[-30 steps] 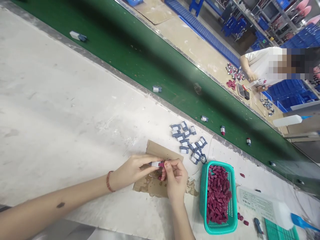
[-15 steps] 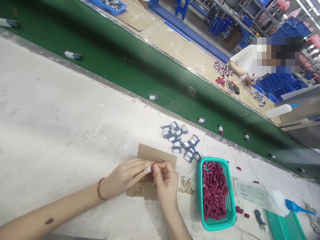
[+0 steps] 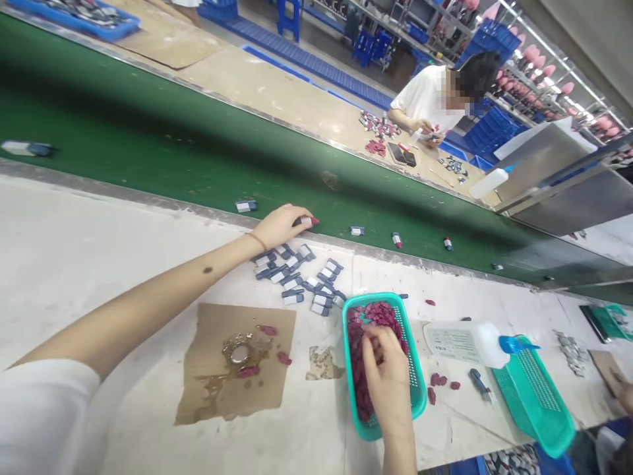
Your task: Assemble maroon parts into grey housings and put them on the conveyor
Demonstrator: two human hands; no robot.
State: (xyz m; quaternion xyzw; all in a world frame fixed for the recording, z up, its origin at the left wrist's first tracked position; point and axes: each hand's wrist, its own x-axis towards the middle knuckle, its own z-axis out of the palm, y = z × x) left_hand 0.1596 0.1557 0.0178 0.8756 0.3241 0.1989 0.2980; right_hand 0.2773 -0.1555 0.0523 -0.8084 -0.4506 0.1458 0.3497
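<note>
My left hand reaches to the near edge of the green conveyor belt, closed around a small white-and-dark moulded part with a red end. My right hand is down in the green plastic basket, its bent fingers apart among many small dark red pieces. Whether a fingertip touches one piece is hidden. Left of the basket lies a brown cardboard sheet, wet with a brownish liquid around a small round disc. Red pieces lie on it. Beyond it is a pile of grey-blue and white parts.
Spaced parts lie on the green belt. Right of the basket are a white bottle with a blue nozzle, loose red pieces and another green basket. Across the belt a co-worker sits handling small parts.
My hands have parted from over the cardboard. The left has moved out to the belt with the part; the right has moved into the basket. The view has shifted right.
</note>
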